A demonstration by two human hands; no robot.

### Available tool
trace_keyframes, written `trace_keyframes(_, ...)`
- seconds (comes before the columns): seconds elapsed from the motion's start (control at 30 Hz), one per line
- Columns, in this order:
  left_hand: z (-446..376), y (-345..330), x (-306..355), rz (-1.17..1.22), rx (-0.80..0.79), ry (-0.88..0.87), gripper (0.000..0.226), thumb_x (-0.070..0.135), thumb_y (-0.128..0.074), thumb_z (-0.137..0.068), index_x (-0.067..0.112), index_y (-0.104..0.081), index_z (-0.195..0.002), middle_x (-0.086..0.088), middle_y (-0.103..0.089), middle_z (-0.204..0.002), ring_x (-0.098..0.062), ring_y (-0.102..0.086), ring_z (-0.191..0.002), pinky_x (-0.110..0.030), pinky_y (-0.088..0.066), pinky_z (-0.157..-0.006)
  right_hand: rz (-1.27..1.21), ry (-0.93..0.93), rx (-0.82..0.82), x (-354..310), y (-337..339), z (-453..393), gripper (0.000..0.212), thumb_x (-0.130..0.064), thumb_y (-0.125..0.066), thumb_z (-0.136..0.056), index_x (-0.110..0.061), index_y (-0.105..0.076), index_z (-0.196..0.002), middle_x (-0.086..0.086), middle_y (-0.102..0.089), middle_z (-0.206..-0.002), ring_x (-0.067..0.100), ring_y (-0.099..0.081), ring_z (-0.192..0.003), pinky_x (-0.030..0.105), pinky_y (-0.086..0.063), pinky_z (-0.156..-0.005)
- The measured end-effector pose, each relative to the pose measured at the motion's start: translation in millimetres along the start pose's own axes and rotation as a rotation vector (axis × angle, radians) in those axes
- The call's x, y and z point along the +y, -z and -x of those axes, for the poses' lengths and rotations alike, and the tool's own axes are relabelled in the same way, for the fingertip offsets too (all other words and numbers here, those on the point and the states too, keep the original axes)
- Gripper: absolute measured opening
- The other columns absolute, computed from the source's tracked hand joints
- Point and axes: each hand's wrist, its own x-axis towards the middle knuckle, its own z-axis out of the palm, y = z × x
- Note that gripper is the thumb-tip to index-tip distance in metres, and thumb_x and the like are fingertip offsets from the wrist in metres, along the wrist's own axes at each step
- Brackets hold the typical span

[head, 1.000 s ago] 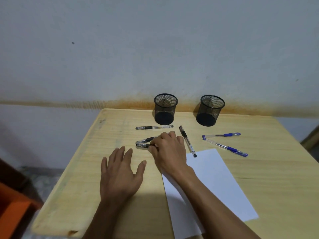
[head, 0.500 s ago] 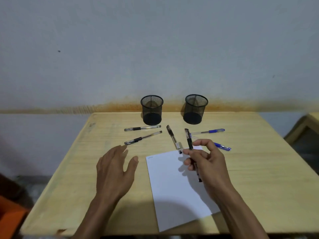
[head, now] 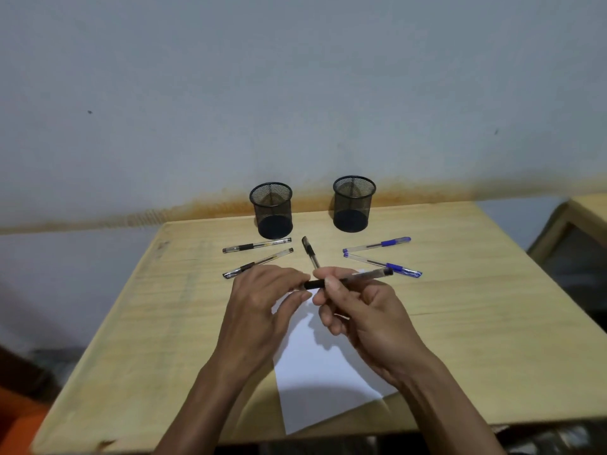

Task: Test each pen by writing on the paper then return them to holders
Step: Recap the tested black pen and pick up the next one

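A black pen (head: 364, 276) lies level in the air above the white paper (head: 325, 372). My right hand (head: 361, 320) grips its barrel between thumb and fingers. My left hand (head: 262, 307) pinches the pen's left end, the black cap. Two black mesh holders (head: 272, 210) (head: 353, 203) stand at the back of the wooden table (head: 147, 339). On the table lie three more black pens (head: 256, 246) (head: 258, 263) (head: 310, 251) and two blue pens (head: 377, 244) (head: 382, 265).
The table stands against a pale wall with a rusty stain along its base. A second wooden table (head: 588, 211) shows at the right edge. Something orange (head: 16, 418) sits on the floor at the lower left.
My right hand has turned the black pen from upright to level. My left hand has risen off the table and taken hold of the pen's cap end.
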Motion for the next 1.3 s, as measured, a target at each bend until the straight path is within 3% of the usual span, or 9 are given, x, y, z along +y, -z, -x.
trace_keyframes(0.2,3.5,3.5,1.2,0.033,0.024,0.07,0.025,0.036,-0.062,-0.09,0.02,-0.075,-0.103,0.01,-0.072,-0.098,-0.005,-0.057,-0.094,-0.031,-0.047,-0.085,0.261,0.087,0.207,7.9,-10.2,-11.5,0.02,-0.033,-0.061,-0.097,-0.024,-0.078,-0.104,0.002,-0.066,-0.066,0.009,-0.054,-0.056,0.022,-0.052,-0.062)
trace_keyframes(0.37,3.4,10.4,3.6,0.006,-0.012,0.082,0.022,0.029,-0.058,-0.092,0.016,-0.075,-0.095,0.005,-0.072,-0.088,-0.007,-0.056,-0.084,-0.02,-0.043,-0.076,0.339,0.098,0.215,11.1,-12.2,-27.1,0.024,-0.032,-0.064,-0.097,-0.012,-0.077,-0.092,0.006,-0.072,-0.065,0.011,-0.061,-0.06,0.024,-0.056,-0.068)
trace_keyframes(0.5,14.3,33.3,-14.6,0.057,0.053,0.291,0.013,0.019,-0.063,-0.087,0.017,-0.076,-0.087,0.008,-0.073,-0.084,-0.006,-0.063,-0.078,-0.024,-0.047,-0.074,0.065,0.192,0.405,-17.6,18.2,-50.3,0.026,-0.02,-0.062,-0.099,-0.005,-0.069,-0.08,-0.002,-0.063,-0.053,0.006,-0.053,-0.048,0.016,-0.046,-0.053)
trace_keyframes(0.6,24.3,59.3,-40.5,0.065,0.052,0.483,0.008,0.018,-0.07,-0.091,0.022,-0.077,-0.09,0.02,-0.07,-0.082,0.003,-0.065,-0.082,-0.009,-0.044,-0.073,-0.032,0.243,0.462,-50.7,46.2,-60.1,0.023,-0.017,-0.06,-0.101,-0.005,-0.068,-0.083,-0.002,-0.063,-0.054,0.008,-0.055,-0.048,0.014,-0.049,-0.051)
trace_keyframes(0.77,25.4,53.2,-48.7,-0.044,0.032,0.486,0.016,0.011,-0.062,-0.094,0.017,-0.074,-0.103,0.003,-0.071,-0.093,-0.018,-0.062,-0.089,-0.035,-0.047,-0.078,0.021,0.169,0.332,-16.7,12.9,-63.1,0.02,-0.018,-0.06,-0.1,-0.003,-0.071,-0.092,0.012,-0.067,-0.073,0.012,-0.063,-0.058,0.017,-0.054,-0.055)
trace_keyframes(0.87,33.9,46.1,-59.3,-0.055,0.038,0.546,0.02,0.016,-0.063,-0.093,0.02,-0.071,-0.112,0.001,-0.07,-0.092,-0.019,-0.063,-0.088,-0.035,-0.05,-0.078,0.016,0.107,0.339,5.1,7.4,-57.3,0.022,-0.02,-0.061,-0.1,-0.002,-0.072,-0.094,0.011,-0.069,-0.073,0.015,-0.063,-0.061,0.02,-0.056,-0.057)
trace_keyframes(1.07,29.9,39.3,-91.2,-0.168,0.021,0.649,0.008,0.028,-0.069,-0.09,0.021,-0.073,-0.09,-0.002,-0.071,-0.085,-0.027,-0.062,-0.086,-0.04,-0.049,-0.076,0.068,0.087,0.357,17.3,8.6,-47.0,0.023,-0.023,-0.062,-0.1,-0.005,-0.074,-0.093,0.006,-0.071,-0.069,0.016,-0.062,-0.062,0.024,-0.053,-0.057)
trace_keyframes(1.17,23.5,34.3,-101.5,-0.247,0.003,0.657,0.011,0.025,-0.07,-0.09,0.017,-0.074,-0.082,-0.002,-0.072,-0.091,-0.03,-0.06,-0.095,-0.039,-0.041,-0.079,0.091,0.071,0.384,17.4,9.6,-44.2,0.024,-0.025,-0.062,-0.099,-0.005,-0.075,-0.093,0.012,-0.071,-0.072,0.018,-0.062,-0.064,0.026,-0.054,-0.058)
trace_keyframes(1.3,27.6,28.2,-113.3,-0.264,-0.04,0.693,0.015,0.028,-0.066,-0.093,0.017,-0.076,-0.092,-0.002,-0.07,-0.108,-0.03,-0.056,-0.106,-0.042,-0.039,-0.085,0.115,0.056,0.387,24.5,8.6,-40.8,0.025,-0.026,-0.061,-0.099,-0.005,-0.074,-0.094,0.011,-0.074,-0.074,0.02,-0.066,-0.066,0.028,-0.057,-0.061)
